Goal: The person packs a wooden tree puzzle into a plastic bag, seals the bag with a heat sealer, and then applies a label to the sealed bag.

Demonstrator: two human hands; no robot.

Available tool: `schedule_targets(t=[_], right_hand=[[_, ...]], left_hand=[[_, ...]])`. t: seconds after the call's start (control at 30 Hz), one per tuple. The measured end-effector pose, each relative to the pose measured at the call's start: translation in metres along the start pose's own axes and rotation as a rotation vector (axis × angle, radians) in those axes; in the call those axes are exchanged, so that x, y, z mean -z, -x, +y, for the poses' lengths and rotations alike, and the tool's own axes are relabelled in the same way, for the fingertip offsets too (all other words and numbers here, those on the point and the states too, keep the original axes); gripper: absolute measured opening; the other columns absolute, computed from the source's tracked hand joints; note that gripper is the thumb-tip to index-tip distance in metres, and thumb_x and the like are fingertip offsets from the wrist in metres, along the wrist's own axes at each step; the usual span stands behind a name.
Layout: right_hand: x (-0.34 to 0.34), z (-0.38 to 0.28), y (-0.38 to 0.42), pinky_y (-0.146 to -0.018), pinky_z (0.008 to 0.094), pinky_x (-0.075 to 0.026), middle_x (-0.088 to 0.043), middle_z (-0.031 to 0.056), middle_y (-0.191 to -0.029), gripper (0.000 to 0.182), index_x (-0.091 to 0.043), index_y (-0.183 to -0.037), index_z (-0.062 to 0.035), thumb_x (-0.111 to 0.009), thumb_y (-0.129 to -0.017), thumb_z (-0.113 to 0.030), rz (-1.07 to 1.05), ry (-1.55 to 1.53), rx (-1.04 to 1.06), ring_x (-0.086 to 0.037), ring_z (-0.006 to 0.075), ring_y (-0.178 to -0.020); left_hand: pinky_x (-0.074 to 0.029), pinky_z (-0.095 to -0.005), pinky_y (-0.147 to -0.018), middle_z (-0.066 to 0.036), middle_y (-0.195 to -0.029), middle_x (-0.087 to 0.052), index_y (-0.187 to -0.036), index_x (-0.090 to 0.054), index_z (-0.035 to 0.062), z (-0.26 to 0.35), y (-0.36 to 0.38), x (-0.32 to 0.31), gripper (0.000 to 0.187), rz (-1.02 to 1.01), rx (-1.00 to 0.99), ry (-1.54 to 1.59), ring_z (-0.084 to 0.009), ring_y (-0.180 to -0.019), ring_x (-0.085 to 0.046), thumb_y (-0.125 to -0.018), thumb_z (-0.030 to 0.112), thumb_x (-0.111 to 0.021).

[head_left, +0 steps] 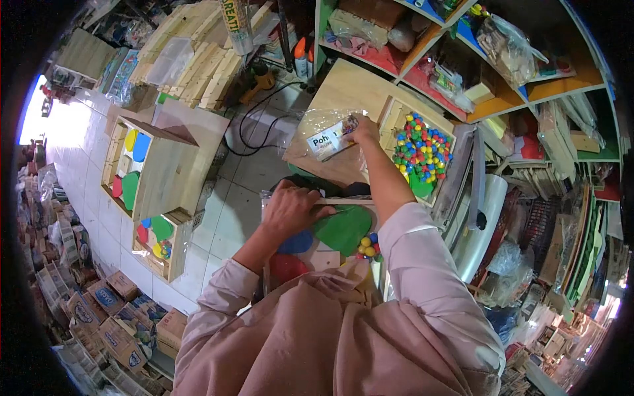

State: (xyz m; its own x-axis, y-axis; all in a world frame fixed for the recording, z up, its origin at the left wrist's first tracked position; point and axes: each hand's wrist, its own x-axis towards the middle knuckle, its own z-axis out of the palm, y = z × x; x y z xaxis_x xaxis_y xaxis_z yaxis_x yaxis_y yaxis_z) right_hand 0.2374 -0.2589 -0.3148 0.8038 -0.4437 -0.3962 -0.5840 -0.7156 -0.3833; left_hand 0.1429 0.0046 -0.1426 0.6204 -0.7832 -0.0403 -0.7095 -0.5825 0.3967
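My right hand (363, 131) is closed on the right end of a printed label card (327, 140), which lies over a clear plastic bag (317, 121) on the wooden board. Below it, my left hand (292, 210) rests with fingers bent on the top edge of a plastic-wrapped tray (323, 257) near my body. That tray holds a green piece (345, 228), a blue piece (297, 242), a red piece (287, 266) and several small yellow and blue beads (368, 245). Whether the left fingers pinch the plastic is hard to see.
A wooden box of colored beads (422, 148) stands right of my right hand. Packed wooden trays (129, 165) are on the left. Shelves (429, 39) with bagged goods rise at the back right. A black cable (244, 129) lies on the tiled floor.
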Motion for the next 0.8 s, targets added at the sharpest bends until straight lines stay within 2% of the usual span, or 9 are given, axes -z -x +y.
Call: schedule_targets(t=[0.07, 0.17, 0.27, 0.3, 0.4, 0.5, 0.6, 0.7, 0.8], right_hand=[[-0.003, 0.001, -0.003, -0.091, 0.0353, -0.046, -0.060, 0.0082, -0.114, 0.073, -0.055, -0.120, -0.0236, -0.083, -0.052, -0.027, 0.023, 0.048, -0.027, -0.058, 0.0252, -0.106], [0.002, -0.007, -0.017, -0.087, 0.0358, -0.049, -0.063, 0.0057, -0.108, 0.054, -0.056, -0.115, -0.0236, -0.076, -0.065, -0.026, -0.121, 0.203, -0.165, -0.060, 0.0235, -0.101], [0.013, -0.002, -0.015, -0.083, 0.0369, -0.050, -0.063, 0.0076, -0.107, 0.037, -0.057, -0.112, -0.0246, -0.064, -0.076, -0.025, -0.053, 0.250, 0.074, -0.060, 0.0249, -0.101], [0.013, -0.003, -0.016, -0.081, 0.0369, -0.050, -0.063, 0.0082, -0.106, 0.030, -0.058, -0.110, -0.0274, -0.056, -0.080, -0.024, -0.024, 0.284, 0.093, -0.061, 0.0266, -0.101], [0.036, -0.012, 0.005, -0.081, 0.0360, -0.050, -0.063, 0.0098, -0.106, 0.024, -0.062, -0.105, -0.0215, -0.052, -0.083, -0.022, -0.021, 0.251, 0.087, -0.061, 0.0264, -0.100], [0.042, -0.015, 0.008, -0.081, 0.0363, -0.050, -0.063, 0.0133, -0.106, 0.022, -0.065, -0.098, -0.0123, -0.049, -0.085, -0.018, -0.016, 0.296, -0.027, -0.061, 0.0271, -0.099], [0.044, -0.007, 0.013, -0.080, 0.0390, -0.051, -0.064, 0.0165, -0.101, 0.022, -0.066, -0.091, -0.0052, -0.048, -0.085, -0.016, 0.182, 0.298, 0.118, -0.062, 0.0294, -0.096], [0.051, 0.001, 0.011, -0.076, 0.0416, -0.051, -0.066, 0.0154, -0.088, 0.019, -0.069, -0.089, -0.0094, -0.056, -0.076, -0.014, 0.289, 0.166, 0.198, -0.064, 0.0322, -0.086], [0.066, 0.007, 0.019, -0.074, 0.0433, -0.052, -0.066, 0.0176, -0.088, 0.017, -0.067, -0.085, -0.0051, -0.052, -0.079, -0.009, 0.317, 0.154, 0.131, -0.065, 0.0328, -0.083]], left_hand=[[-0.043, -0.0373, -0.077, -0.008, -0.068, -0.062, -0.073, -0.062, 0.0085, -0.009, 0.002, 0.003, 0.045, -0.020, -0.009, 0.025, -0.0255, -0.070, -0.062, -0.078, 0.053, -0.057], [-0.041, -0.0355, -0.078, -0.008, -0.067, -0.062, -0.071, -0.062, 0.0088, -0.018, 0.005, 0.007, 0.048, -0.014, -0.019, 0.021, -0.0242, -0.071, -0.061, -0.079, 0.055, -0.055], [-0.041, -0.0345, -0.079, -0.008, -0.067, -0.061, -0.070, -0.062, 0.0089, -0.020, 0.006, 0.010, 0.049, -0.037, -0.002, 0.006, -0.0239, -0.072, -0.061, -0.080, 0.057, -0.053], [-0.041, -0.0346, -0.079, -0.008, -0.067, -0.061, -0.071, -0.062, 0.0088, -0.020, 0.005, 0.009, 0.050, -0.052, 0.007, 0.006, -0.0240, -0.073, -0.061, -0.080, 0.057, -0.053], [-0.041, -0.0347, -0.079, -0.008, -0.067, -0.061, -0.071, -0.063, 0.0088, -0.019, 0.003, 0.006, 0.049, -0.011, -0.009, -0.022, -0.0241, -0.073, -0.061, -0.079, 0.056, -0.054], [-0.041, -0.0353, -0.080, -0.008, -0.068, -0.062, -0.072, -0.063, 0.0086, -0.017, 0.002, 0.006, 0.049, -0.042, -0.001, -0.008, -0.0243, -0.074, -0.061, -0.079, 0.056, -0.054], [-0.041, -0.0357, -0.080, -0.008, -0.068, -0.062, -0.072, -0.063, 0.0085, -0.012, 0.002, 0.008, 0.048, -0.001, -0.013, 0.003, -0.0243, -0.074, -0.061, -0.079, 0.055, -0.054], [-0.041, -0.0361, -0.081, -0.006, -0.068, -0.063, -0.071, -0.063, 0.0083, -0.009, 0.002, 0.007, 0.047, -0.021, 0.001, -0.044, -0.0240, -0.074, -0.062, -0.079, 0.054, -0.055], [-0.041, -0.0369, -0.082, -0.009, -0.082, -0.064, -0.073, -0.065, 0.0076, -0.009, 0.003, 0.009, 0.047, -0.078, 0.047, 0.006, -0.0249, -0.083, -0.060, -0.078, 0.054, -0.057]])
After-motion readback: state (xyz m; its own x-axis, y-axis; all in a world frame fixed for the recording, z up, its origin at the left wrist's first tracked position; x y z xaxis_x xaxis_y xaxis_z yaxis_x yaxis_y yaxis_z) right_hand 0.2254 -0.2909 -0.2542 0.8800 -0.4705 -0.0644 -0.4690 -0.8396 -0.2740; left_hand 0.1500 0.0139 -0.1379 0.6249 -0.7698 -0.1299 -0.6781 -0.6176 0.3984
